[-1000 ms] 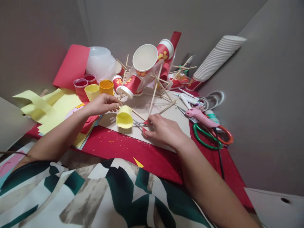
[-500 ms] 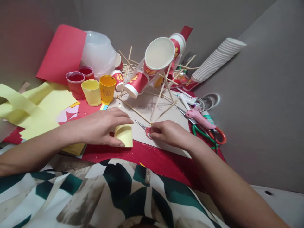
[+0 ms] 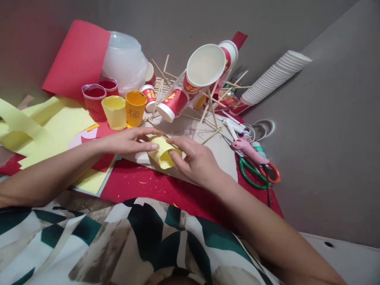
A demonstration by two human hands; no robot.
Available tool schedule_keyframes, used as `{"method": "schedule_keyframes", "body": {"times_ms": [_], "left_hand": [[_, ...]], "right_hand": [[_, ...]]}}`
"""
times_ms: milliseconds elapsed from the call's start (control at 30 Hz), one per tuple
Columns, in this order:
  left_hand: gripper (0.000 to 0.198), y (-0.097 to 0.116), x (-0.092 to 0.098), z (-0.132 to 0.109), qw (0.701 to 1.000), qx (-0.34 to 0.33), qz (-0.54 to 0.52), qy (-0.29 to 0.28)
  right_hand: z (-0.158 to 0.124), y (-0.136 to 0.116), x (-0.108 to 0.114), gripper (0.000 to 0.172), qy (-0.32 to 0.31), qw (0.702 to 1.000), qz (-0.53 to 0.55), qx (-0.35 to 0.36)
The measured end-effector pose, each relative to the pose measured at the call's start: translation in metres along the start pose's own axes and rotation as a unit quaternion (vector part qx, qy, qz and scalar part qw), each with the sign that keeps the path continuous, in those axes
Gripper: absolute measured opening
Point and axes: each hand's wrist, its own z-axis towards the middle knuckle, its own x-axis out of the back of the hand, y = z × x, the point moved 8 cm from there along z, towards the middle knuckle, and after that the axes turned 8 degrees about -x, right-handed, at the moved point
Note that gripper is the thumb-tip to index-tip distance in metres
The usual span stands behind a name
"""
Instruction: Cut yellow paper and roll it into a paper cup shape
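Left forearm (image 3: pixel 68 166) is extended in from the left edge, nearly level; left hand (image 3: pixel 139 140) is curved into a grip, fingers stretched past thumb. Right forearm (image 3: pixel 267 221) is angled up from lower right; right hand (image 3: pixel 197 158) is turned inward, gripping too, thumb set below index finger

A red sheet (image 3: pixel 75 59) partly hides a plastic tub (image 3: pixel 124 59) at the back left of the surface (image 3: pixel 130 178). At the right, a stack of cups (image 3: pixel 276 78) tilts by the wall (image 3: pixel 332 150), and a glue gun (image 3: pixel 249 149) lies over scissors (image 3: pixel 251 170), with markers (image 3: pixel 230 129) and a cable (image 3: pixel 272 128) behind.
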Motion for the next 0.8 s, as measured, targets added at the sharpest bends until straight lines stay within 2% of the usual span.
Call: {"method": "schedule_keyframes", "body": {"times_ms": [100, 233, 367, 467, 533, 600, 667, 733, 800], "left_hand": [[0.055, -0.012, 0.003, 0.000, 0.991, 0.057, -0.114, 0.031], [0.055, -0.036, 0.002, -0.001, 0.958, 0.116, -0.243, 0.098], [0.044, -0.059, -0.008, 0.002, 0.943, 0.145, -0.284, 0.098], [0.038, -0.064, -0.010, 0.004, 0.951, 0.128, -0.257, 0.113], [0.038, -0.059, -0.003, 0.005, 0.958, 0.092, -0.225, 0.156], [0.039, -0.046, 0.008, 0.001, 0.957, 0.043, -0.192, 0.212], [0.040, -0.027, 0.020, -0.006, 0.953, -0.004, -0.158, 0.257], [0.034, -0.005, 0.032, -0.016, 0.951, -0.038, -0.108, 0.287], [0.029, 0.016, 0.040, -0.025, 0.955, -0.070, -0.070, 0.281]], "right_hand": [[0.025, 0.012, -0.001, 0.030, -0.046, 0.997, 0.029, -0.051], [0.044, 0.006, 0.008, 0.026, -0.102, 0.994, 0.016, -0.046], [0.054, -0.003, 0.009, 0.022, -0.158, 0.985, -0.057, -0.046], [0.060, -0.006, -0.001, 0.021, -0.202, 0.970, -0.121, -0.055], [0.061, -0.006, -0.008, 0.022, -0.218, 0.962, -0.151, -0.056], [0.062, -0.007, -0.009, 0.022, -0.208, 0.966, -0.143, -0.051], [0.060, -0.010, 0.001, 0.024, -0.155, 0.982, -0.099, -0.036], [0.052, -0.016, 0.022, 0.028, -0.070, 0.997, -0.042, -0.009], [0.037, -0.022, 0.043, 0.027, -0.014, 1.000, 0.010, 0.020]]}}
